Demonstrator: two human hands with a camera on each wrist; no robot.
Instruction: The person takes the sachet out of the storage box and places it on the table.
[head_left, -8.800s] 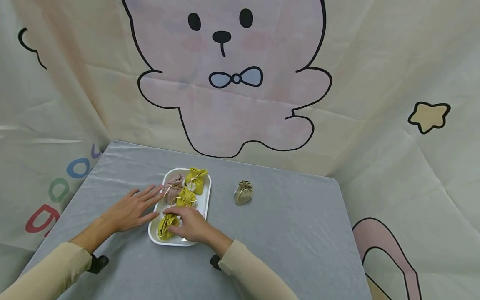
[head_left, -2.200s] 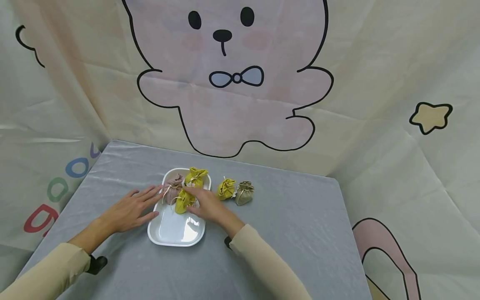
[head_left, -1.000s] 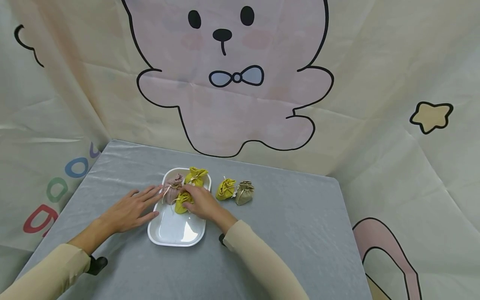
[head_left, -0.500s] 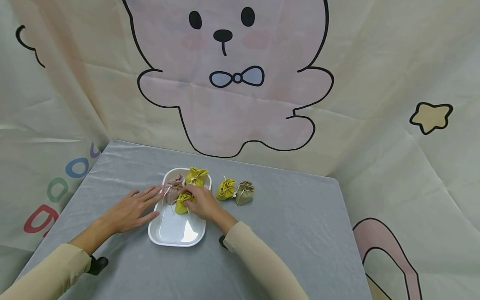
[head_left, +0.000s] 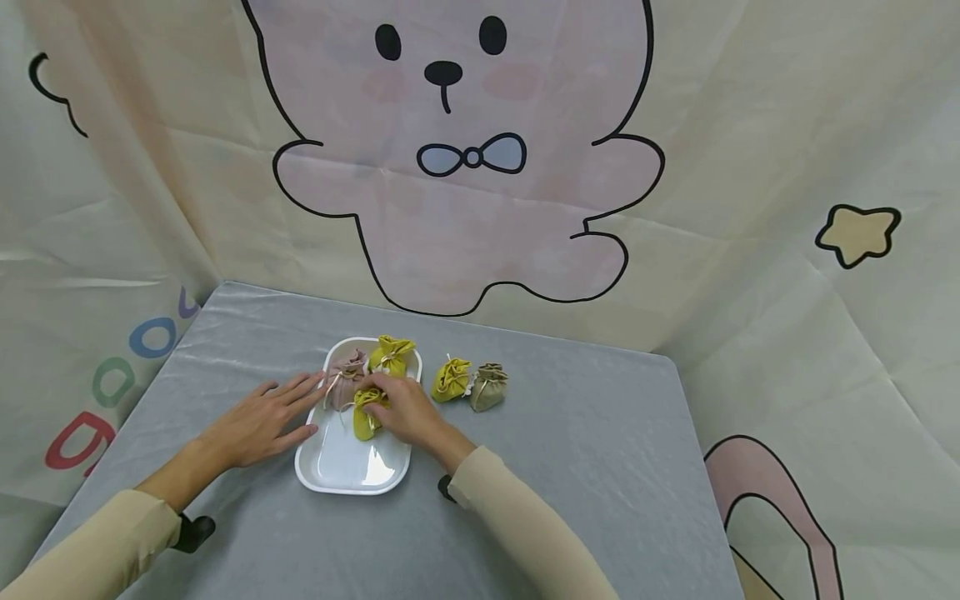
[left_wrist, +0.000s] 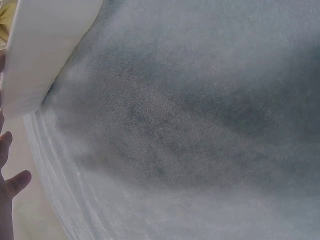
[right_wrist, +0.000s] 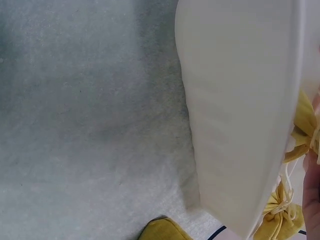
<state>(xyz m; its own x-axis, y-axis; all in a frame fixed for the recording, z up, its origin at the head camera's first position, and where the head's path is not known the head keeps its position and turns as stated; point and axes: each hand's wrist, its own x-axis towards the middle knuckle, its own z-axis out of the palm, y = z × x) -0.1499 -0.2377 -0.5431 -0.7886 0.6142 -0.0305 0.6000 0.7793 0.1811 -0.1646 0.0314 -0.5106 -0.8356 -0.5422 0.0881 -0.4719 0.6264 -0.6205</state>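
A white tray (head_left: pixel 345 473) holds small drawstring pouches in its far half. My right hand (head_left: pixel 408 412) pinches the neck of a yellow drawstring pouch (head_left: pixel 366 425) near the tray's middle. In the right wrist view, fingers (right_wrist: pixel 312 185) grip this same yellow pouch above the tray wall. Just beyond are a pink pouch (head_left: pixel 345 379) at the left and another yellow pouch (head_left: pixel 390 354) at the far right corner. My left hand (head_left: pixel 262 421) lies at the tray's left rim, fingers straight, fingertips at the edge near the pink pouch.
Right of the tray, a yellow pouch (head_left: pixel 452 380) and an olive pouch (head_left: pixel 489 388) stand side by side on the grey cloth-covered table (head_left: pixel 570 467). A printed curtain (head_left: pixel 712 167) hangs behind the table and along its sides.
A yellow pouch from the tray's near end now stands beside the olive one. My right hand came to the middle yellow pouch, took hold, and shifted it slightly nearer. My left hand stayed.
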